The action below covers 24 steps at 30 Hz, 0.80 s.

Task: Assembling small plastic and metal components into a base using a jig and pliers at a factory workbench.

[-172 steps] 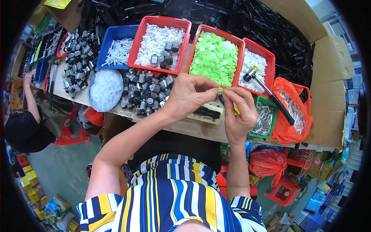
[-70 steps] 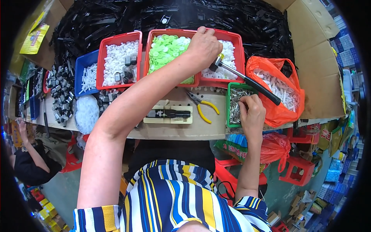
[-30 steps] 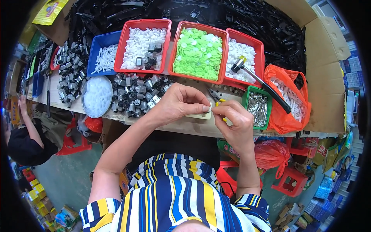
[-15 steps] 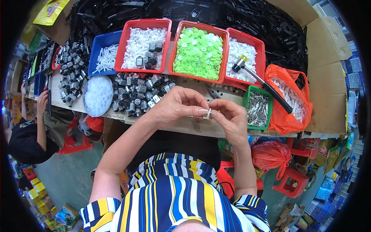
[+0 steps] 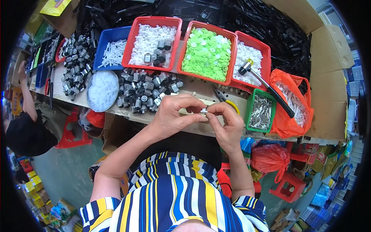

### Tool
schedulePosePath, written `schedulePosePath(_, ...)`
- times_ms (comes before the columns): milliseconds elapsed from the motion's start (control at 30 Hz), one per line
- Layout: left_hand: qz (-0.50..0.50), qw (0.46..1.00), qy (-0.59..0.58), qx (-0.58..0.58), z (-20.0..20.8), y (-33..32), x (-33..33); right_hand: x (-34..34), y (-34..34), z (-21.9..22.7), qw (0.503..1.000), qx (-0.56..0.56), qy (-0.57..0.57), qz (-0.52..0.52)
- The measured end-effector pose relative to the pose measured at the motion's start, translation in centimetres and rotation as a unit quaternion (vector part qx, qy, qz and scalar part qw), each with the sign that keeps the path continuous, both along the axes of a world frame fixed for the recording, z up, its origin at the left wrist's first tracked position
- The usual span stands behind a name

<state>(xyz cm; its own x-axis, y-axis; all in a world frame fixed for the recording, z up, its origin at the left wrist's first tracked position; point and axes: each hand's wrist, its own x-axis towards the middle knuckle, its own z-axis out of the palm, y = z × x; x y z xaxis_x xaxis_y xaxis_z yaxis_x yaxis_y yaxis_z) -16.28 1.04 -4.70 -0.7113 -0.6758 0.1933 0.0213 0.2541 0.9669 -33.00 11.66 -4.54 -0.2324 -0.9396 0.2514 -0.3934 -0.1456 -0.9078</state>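
Gripping a small white part at the centre of the work area, the left hand is pinching it between thumb and forefinger; the right hand is pinching it from the three o'clock side in like manner. Its finer details are appearing too small to tell. Taking the part as the dial's centre, a cream block is lying on the bench at twelve o'clock, partly covered by the hands. Yellow-handled pliers are lying at two o'clock, near the right hand. A green tray of metal pins is standing at three o'clock, with an orange bag sitting just beside it, farther out. At twelve o'clock the middle red tray is holding green discs; at eleven the left red tray is holding white bits and several small motors; between one and two a hammer is leaning across the right red tray. A motor pile is lying at ten o'clock. At nine, well apart, another person is extending an arm toward the bench.
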Motion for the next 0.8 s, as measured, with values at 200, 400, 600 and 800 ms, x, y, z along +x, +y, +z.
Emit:
schedulePosePath(200,0.020,0.999,-0.013,-0.029,-0.6,-0.2,1.2,1.2,-0.5,-0.4,0.999,-0.015,0.045,0.016)
schedulePosePath(400,0.017,0.999,-0.031,-0.014,-1.1,-0.2,2.2,1.7,-1.1,-0.7,0.998,-0.016,0.059,0.025)
schedulePosePath(600,0.096,0.948,-0.072,-0.296,-2.3,0.1,3.3,1.0,-2.5,-2.4,0.978,-0.042,0.203,-0.012)
schedulePosePath(800,0.065,0.884,-0.119,-0.447,-4.4,1.1,3.8,0.9,-2.8,-2.5,0.968,-0.043,0.247,-0.010)
